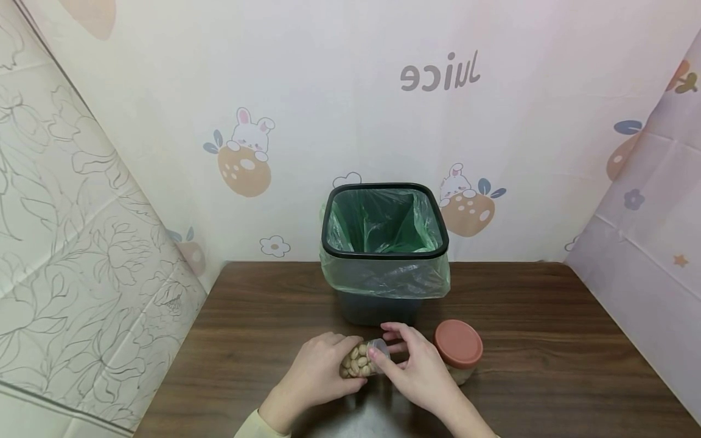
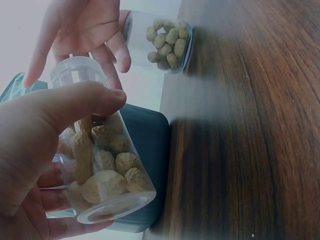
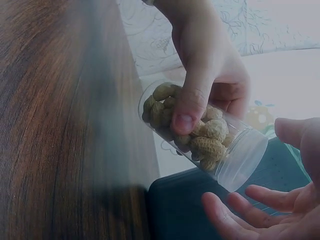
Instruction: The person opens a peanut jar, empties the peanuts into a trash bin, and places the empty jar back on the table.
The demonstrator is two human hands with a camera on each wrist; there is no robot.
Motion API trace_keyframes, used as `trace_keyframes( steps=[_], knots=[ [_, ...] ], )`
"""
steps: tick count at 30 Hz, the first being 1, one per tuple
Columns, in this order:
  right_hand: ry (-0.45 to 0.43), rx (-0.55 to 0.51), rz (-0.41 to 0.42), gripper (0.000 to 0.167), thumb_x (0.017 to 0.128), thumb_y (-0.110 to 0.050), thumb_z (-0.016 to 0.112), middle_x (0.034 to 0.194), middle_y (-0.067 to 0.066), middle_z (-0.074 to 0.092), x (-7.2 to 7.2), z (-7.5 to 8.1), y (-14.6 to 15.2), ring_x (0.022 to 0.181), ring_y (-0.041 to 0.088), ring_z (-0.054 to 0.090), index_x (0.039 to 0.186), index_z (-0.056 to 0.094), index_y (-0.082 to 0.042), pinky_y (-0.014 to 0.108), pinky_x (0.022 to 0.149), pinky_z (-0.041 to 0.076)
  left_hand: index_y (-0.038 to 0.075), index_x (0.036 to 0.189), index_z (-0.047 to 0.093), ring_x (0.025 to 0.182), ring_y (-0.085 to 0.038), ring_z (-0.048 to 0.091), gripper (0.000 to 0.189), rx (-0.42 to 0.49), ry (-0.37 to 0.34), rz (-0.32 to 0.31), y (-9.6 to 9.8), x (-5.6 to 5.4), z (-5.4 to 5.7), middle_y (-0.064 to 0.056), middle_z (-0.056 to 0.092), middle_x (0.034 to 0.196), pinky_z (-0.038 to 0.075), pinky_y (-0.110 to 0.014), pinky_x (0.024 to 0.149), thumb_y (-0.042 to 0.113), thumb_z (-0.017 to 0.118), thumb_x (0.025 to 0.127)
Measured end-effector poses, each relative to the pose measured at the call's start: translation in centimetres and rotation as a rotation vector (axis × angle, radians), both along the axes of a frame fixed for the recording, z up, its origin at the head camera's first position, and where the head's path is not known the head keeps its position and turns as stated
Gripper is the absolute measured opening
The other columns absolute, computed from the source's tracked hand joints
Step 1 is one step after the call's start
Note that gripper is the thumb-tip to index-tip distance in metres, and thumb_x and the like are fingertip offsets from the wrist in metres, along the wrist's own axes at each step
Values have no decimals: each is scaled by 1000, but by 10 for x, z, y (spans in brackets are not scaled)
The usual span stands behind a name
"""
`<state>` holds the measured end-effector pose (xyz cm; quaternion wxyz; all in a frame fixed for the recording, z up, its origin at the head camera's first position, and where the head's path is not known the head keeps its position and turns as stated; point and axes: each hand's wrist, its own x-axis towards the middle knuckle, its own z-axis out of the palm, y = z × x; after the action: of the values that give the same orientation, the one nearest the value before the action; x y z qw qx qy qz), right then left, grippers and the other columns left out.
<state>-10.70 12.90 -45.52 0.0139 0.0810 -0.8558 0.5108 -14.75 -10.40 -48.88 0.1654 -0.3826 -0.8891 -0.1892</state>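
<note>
A clear jar of unshelled peanuts (image 1: 358, 361) is tilted above the table in front of the bin. My left hand (image 1: 320, 369) grips its body, the thumb lying across the near side in the left wrist view. At its upper end sits a translucent lid (image 3: 243, 159). Around that end, my right hand (image 1: 418, 368) has its fingers spread; in the right wrist view a gap shows between them and the lid. Just right of the right hand stands a second jar with a reddish-pink lid (image 1: 459, 345); nuts (image 2: 170, 45) show inside it in the left wrist view.
Behind the hands stands a dark bin with a black rim (image 1: 386, 255), lined with a thin green plastic bag (image 1: 378, 277). The brown wooden table (image 1: 263, 304) meets a patterned curtain (image 1: 328, 91) at the back, with more patterned cloth on both sides.
</note>
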Motion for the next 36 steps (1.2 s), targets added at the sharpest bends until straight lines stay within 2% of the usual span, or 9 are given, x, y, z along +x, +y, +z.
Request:
trace_keyframes(
  steps=[15,23,31,36],
  knots=[
    [5,27,7,41,96,-43,85,124,5,69,2,0,1,103,16,74,126,74,-18,21,73,60,16,124,76,89,-11,70,61,-12,-11,2,0,1,3,6,77,103,59,-33,76,45,97,74],
    [30,56,40,36,96,-39,86,119,2,71,1,-1,4,92,7,73,123,75,-17,22,74,60,16,123,77,88,-11,68,60,-14,-18,2,0,1,3,6,77,103,58,-32,75,45,97,74],
    [44,-15,99,37,96,-33,87,121,5,69,0,-3,6,99,16,74,126,74,-15,22,77,62,16,123,76,86,-11,68,60,-14,-13,2,0,1,2,6,76,101,58,-32,75,45,97,74],
    [43,-22,113,36,94,-27,89,120,3,69,0,-4,6,104,20,74,125,73,-18,25,80,63,16,122,76,86,-10,68,60,-6,-18,-3,0,0,0,6,76,101,58,-31,75,44,97,74]
  ],
)
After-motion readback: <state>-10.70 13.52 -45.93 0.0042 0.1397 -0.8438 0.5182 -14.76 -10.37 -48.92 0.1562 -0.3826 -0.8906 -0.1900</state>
